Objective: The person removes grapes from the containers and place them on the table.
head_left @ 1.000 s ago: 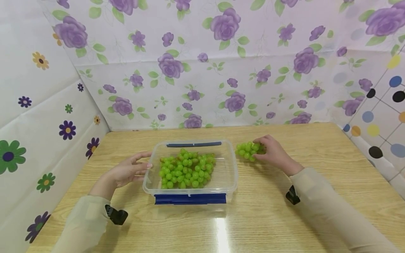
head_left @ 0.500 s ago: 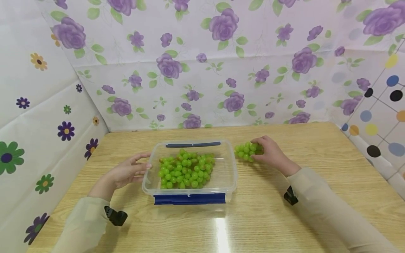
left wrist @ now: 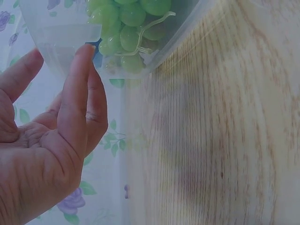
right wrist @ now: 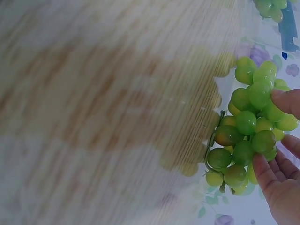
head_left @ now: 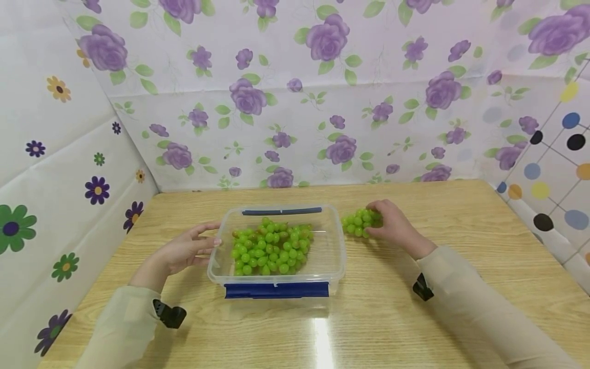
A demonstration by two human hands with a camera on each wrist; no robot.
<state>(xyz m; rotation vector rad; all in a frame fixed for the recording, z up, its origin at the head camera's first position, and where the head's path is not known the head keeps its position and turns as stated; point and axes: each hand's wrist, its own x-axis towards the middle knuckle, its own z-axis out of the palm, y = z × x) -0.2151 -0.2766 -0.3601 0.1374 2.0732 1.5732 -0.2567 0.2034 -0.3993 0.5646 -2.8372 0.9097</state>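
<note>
A light brown wooden table holds a see-through plastic box with blue clips and a big pile of round green grapes inside. The left hand, fingers loose and apart, touches the box's left side, and the right hand pinches a small bunch of green grapes just right of the box.

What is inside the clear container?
Green grapes fill the left part of the clear container; its floor shows at the right. The pile hides the floor beneath it, so anything under there can't be seen.
</note>
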